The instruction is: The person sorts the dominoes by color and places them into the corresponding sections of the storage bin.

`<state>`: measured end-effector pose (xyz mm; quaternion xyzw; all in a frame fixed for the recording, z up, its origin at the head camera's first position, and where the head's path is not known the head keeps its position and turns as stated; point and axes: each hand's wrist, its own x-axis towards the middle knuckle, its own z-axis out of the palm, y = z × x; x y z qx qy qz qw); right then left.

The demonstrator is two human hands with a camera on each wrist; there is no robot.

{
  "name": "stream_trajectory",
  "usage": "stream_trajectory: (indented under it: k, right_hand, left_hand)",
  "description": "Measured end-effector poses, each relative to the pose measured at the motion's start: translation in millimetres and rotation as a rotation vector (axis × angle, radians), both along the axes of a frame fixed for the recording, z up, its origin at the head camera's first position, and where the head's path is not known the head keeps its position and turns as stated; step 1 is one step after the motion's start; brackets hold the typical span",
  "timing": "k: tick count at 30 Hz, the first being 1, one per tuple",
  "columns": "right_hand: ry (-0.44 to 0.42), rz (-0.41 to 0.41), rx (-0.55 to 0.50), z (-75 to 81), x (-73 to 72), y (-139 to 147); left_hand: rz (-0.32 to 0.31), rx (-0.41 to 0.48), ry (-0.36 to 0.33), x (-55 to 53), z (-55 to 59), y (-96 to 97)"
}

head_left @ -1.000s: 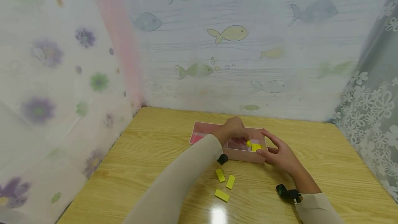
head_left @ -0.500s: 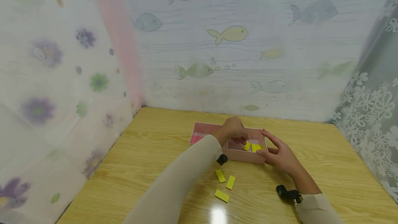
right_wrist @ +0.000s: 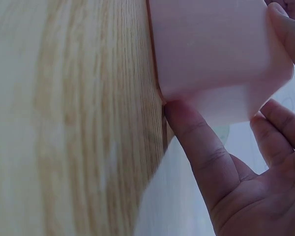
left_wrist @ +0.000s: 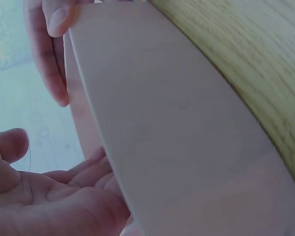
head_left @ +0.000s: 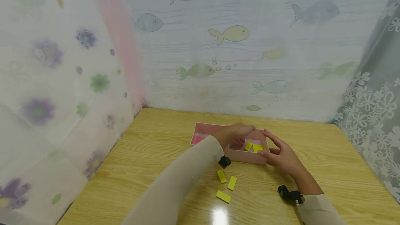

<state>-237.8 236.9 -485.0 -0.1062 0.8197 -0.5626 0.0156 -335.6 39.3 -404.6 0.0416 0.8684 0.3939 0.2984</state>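
Observation:
A pink box (head_left: 245, 157) with a divider stands on the table. My left hand (head_left: 235, 132) reaches down into its right part; the left wrist view shows that hand (left_wrist: 59, 199) with the thumb raised away from the fingers and nothing seen between them, though its fingertips are hidden behind the box wall. Beside these fingers, a tilted yellow block (head_left: 248, 146) and more yellow blocks (head_left: 257, 148) lie in the box's right end. My right hand (head_left: 285, 156) holds that end, thumb at the front rim and fingers round the far side.
Three yellow blocks lie on the wooden table (head_left: 150, 155) before the box: one near it (head_left: 221, 176), one to its right (head_left: 232, 183) and one closest to me (head_left: 223, 196). Something pink (head_left: 198, 139) is in the box's left part. Printed curtains surround the table.
A yellow block under my left fingers has come to lie tilted beside the others in the box. My left hand has since opened, thumb lifting away. The right hand stays put.

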Motion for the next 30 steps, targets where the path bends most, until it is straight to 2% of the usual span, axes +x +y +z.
stream_trajectory:
  k: [5, 8, 16, 19, 30]
  right_hand:
    - [-0.006, -0.006, 0.007, -3.7, -1.4, 1.0]
    - [-0.009, -0.004, 0.012, -5.0, -2.0, 1.2]
    - [-0.014, -0.017, 0.015, -2.1, -1.5, 1.8]
    - [-0.011, -0.012, 0.019, -1.1, -0.9, 2.2]
    - [-0.007, 0.000, -0.004, 0.0, 1.4, 0.1]
  left_hand:
    - [-0.017, 0.022, -0.061, 5.1, -1.1, -1.2]
    - [-0.016, 0.032, -0.075, 7.9, 0.2, -2.4]
    - [-0.025, 0.064, -0.081, 12.2, 3.2, -1.9]
    - [-0.037, 0.049, -0.084, 12.8, 3.9, -1.2]
    - [-0.029, 0.060, -0.057, 12.6, 0.4, -0.6]
